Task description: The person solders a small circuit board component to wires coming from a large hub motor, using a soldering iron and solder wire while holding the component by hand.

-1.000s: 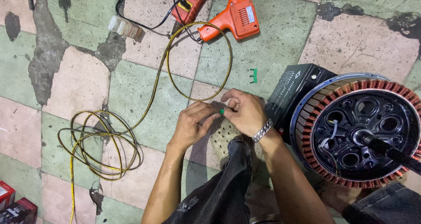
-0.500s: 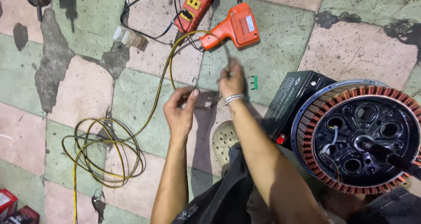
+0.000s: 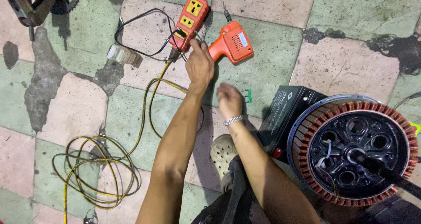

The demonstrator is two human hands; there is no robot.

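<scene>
We see the left hand (image 3: 199, 66) reaching to the orange power strip (image 3: 189, 22) on the tiled floor (image 3: 74, 114), fingers curled at its plug end beside the orange tool (image 3: 231, 43). The right hand (image 3: 229, 100) hovers loosely closed, blurred; we cannot tell if it holds anything.

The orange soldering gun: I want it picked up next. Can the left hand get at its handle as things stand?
Probably yes: the left hand already rests beside the orange soldering gun, and nothing lies between them.
</scene>
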